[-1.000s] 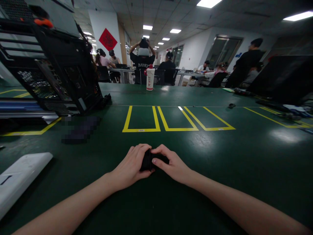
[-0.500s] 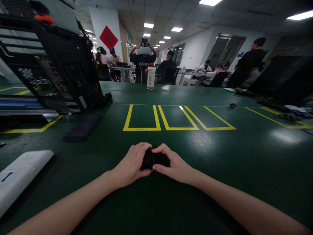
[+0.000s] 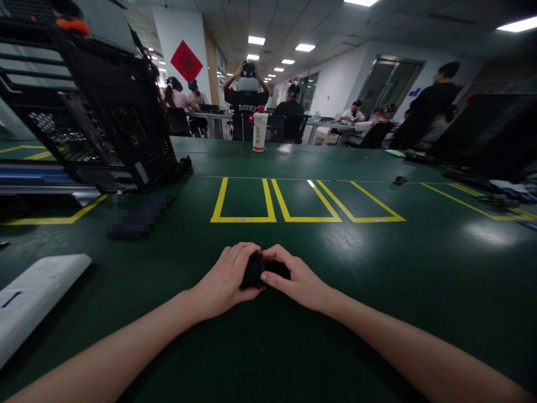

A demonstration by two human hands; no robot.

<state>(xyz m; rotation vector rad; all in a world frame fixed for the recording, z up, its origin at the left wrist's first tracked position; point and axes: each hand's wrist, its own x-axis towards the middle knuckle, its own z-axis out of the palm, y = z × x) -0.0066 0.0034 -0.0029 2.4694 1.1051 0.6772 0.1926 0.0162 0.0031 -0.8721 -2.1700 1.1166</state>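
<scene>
Both hands, fingers curled, grip black object.

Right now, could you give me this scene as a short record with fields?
left hand: around the black thing
right hand: thumb and fingertips at the black thing's edge
black thing: mostly hidden by the left hand
beyond the hands: three yellow outlines, then a cup
at left: computer case, white object
surface: green table

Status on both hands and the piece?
Left hand gripping black object. Right hand fingertips at its right edge. White cup well beyond, not in the way.
</scene>
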